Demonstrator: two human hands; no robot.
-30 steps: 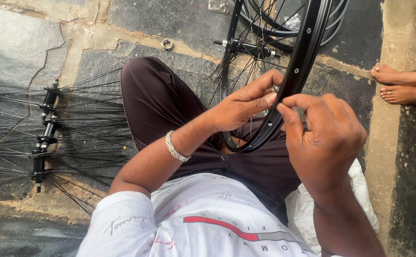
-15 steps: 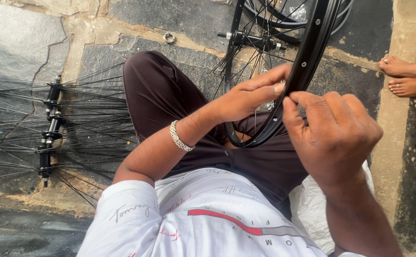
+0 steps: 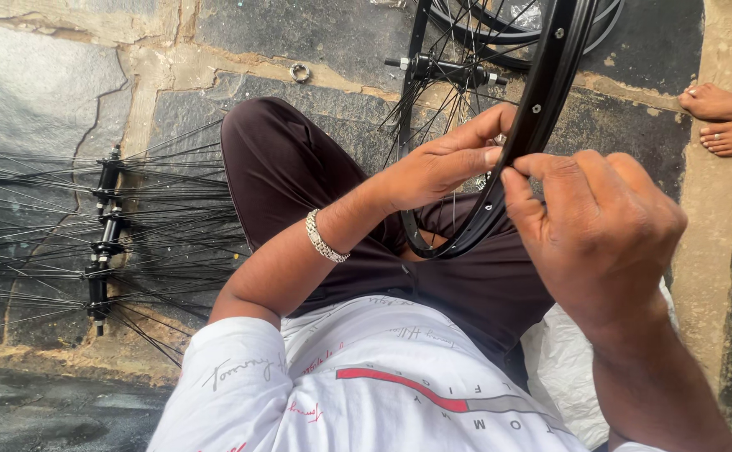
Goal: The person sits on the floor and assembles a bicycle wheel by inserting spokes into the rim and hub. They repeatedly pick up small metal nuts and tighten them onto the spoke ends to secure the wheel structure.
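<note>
A black bicycle wheel rim [image 3: 542, 100] stands upright on my lap, its hub [image 3: 445, 69] and thin spokes behind it. My left hand [image 3: 441, 163] reaches in from the spoke side, fingertips pinched against the rim's inner face on a small metal piece. My right hand [image 3: 600, 230] closes on the rim's outer edge, thumb and forefinger pressed to it just opposite the left fingertips. A silver bracelet [image 3: 324, 238] circles my left wrist. I sit on the floor in dark trousers and a white shirt.
Several hubs with loose black spokes fanned out [image 3: 102, 243] lie on the stone floor at left. A small metal ring [image 3: 299, 72] rests on the floor ahead. Another person's bare feet [image 3: 721, 117] are at right. More rims [image 3: 508, 33] lie behind the wheel.
The view has shifted slightly; both hands stay at the same spot on the rim, fingers working small movements there.
</note>
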